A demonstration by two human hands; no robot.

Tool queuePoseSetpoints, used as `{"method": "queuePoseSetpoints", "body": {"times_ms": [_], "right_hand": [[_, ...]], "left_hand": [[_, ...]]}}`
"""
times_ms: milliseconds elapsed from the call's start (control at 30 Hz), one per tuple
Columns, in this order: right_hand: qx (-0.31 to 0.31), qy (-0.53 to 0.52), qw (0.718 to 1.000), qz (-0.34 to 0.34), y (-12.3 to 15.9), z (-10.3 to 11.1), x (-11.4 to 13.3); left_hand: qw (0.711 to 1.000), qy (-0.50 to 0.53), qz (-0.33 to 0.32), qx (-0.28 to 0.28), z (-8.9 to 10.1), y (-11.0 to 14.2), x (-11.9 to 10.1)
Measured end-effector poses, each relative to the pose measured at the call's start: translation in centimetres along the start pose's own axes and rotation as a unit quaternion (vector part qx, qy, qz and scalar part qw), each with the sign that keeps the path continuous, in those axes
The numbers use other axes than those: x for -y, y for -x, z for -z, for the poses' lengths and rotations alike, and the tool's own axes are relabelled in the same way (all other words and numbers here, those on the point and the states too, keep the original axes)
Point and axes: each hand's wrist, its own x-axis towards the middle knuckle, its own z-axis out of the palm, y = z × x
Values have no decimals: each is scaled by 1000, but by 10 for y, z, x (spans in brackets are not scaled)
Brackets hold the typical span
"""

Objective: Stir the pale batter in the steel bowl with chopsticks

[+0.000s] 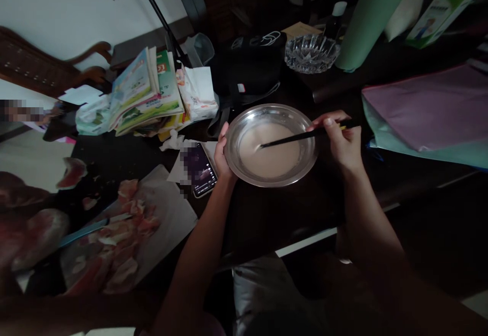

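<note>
Silver metal bowl (269, 116), round and mid-frame, clasped at its side by the left fingers (222, 136), is best held level while the right fingers (332, 126), pinching slim black chopsticks (293, 138), gently stir the milky beige liquid (267, 160).

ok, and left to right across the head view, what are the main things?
Brown carved wooden chair, colourful stack of paper booklets, smartphone with a lit screen, round shiny metal bowl, right hand, flat pink-and-mint pouch.
</note>
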Motion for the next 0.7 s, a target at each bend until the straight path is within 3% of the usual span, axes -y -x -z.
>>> {"method": "queuePoseSetpoints", "body": {"times_ms": [133,200,333,433,633,700], "right_hand": [[-109,9,994,29,-5,10,-3],[-135,-3,991,26,-6,12,-2],[-51,-21,998,-18,-1,3,3],[4,-4,1000,-11,1,-1,3],[-105,26,993,44,-6,11,-3],[-112,15,992,48,-5,11,-2]], "left_hand": [[1000,1,0,1,1,-1,0],[1000,0,3,-3,0,0,0],[1000,1,9,-13,-1,1,-1],[1000,9,10,-18,-3,1,-2],[1000,-5,2,-12,-3,2,-3],[1000,-10,0,-6,-2,2,-2]]}}
